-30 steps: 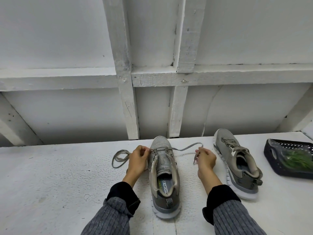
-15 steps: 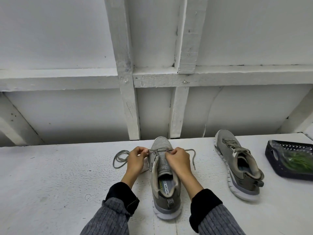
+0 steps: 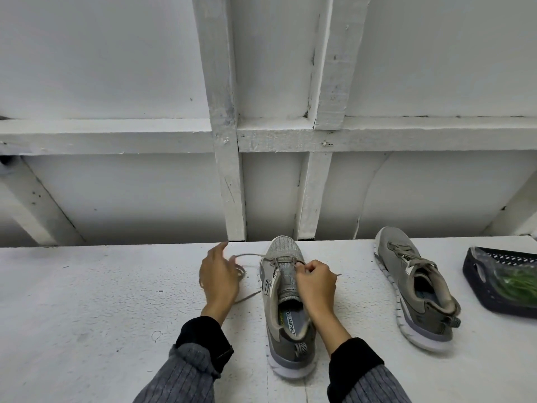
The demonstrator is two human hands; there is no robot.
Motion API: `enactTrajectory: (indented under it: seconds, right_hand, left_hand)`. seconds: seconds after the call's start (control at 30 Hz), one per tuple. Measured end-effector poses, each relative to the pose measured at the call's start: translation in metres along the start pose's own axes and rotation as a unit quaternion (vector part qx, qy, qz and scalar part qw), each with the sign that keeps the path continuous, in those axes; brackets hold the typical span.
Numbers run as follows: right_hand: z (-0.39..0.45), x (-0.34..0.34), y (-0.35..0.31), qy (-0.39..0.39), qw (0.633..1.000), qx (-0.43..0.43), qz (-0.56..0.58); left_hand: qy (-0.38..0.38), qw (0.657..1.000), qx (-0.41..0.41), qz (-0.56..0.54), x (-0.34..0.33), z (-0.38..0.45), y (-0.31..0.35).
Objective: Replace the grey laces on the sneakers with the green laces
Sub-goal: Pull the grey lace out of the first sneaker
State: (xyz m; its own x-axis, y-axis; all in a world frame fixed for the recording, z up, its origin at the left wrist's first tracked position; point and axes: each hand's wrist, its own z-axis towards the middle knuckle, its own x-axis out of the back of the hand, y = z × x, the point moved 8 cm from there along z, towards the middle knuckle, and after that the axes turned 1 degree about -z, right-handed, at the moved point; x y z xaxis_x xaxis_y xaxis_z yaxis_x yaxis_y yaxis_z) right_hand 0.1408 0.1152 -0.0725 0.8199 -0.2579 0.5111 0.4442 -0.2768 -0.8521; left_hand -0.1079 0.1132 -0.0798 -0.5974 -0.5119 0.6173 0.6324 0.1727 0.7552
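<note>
We wear grey ribbed knit sleeves (image 3: 186, 379) on both arms, each ending in a snug black cuff (image 3: 203, 334) at the wrist. Our left hand (image 3: 219, 276) and right hand (image 3: 315, 283) are bare.

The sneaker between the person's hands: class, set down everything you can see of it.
The near sneaker is grey mesh with a white sole, a darker heel and a striped heel loop. It stands upright on the white table, toe toward the wall, its insole print partly visible. Most eyelets look empty; the grey lace crosses only near the toe and trails left on the table. The right hand pinches at the right eyelets. The left hand hovers apart, over the loose lace.
</note>
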Motion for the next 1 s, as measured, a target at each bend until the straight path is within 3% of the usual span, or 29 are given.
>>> enactTrajectory:
  seconds: [0.1, 0.23, 0.37, 0.5, 0.67, 0.77, 0.9, 1.0]
  right_hand:
    - [-0.001, 0.0, -0.001, 0.001, 1.0, 0.001, 0.0]
    - [-0.002, 0.001, -0.001, 0.005, 1.0, 0.005, 0.002]
    - [-0.001, 0.001, 0.0, 0.006, 1.0, 0.009, 0.0]
    - [-0.002, 0.0, -0.001, 0.006, 1.0, 0.016, -0.004]
    - [-0.001, -0.002, -0.002, 0.004, 1.0, 0.026, -0.013]
    - [-0.001, -0.003, -0.001, 0.003, 1.0, 0.022, -0.01]
    - [-0.002, -0.002, -0.002, 0.002, 1.0, 0.018, 0.0]
    - [-0.002, -0.001, -0.001, 0.004, 1.0, 0.014, -0.005]
  left_hand:
    - [-0.092, 0.982, -0.141, 0.088, -0.032, -0.007, 0.036]
    - [-0.135, 0.963, -0.155, 0.172, -0.051, -0.014, 0.053]
    - [-0.061, 0.983, -0.136, 0.105, -0.036, -0.011, 0.053]
    - [0.041, 0.997, -0.04, -0.046, -0.01, -0.005, 0.027]
    - [0.114, 0.989, 0.085, -0.044, 0.016, -0.001, -0.006]
    - [0.052, 0.996, 0.067, 0.041, 0.005, -0.002, -0.007]
    - [-0.073, 0.986, -0.118, 0.096, -0.031, -0.008, 0.034]
    - [-0.136, 0.968, -0.172, 0.12, -0.052, -0.015, 0.054]
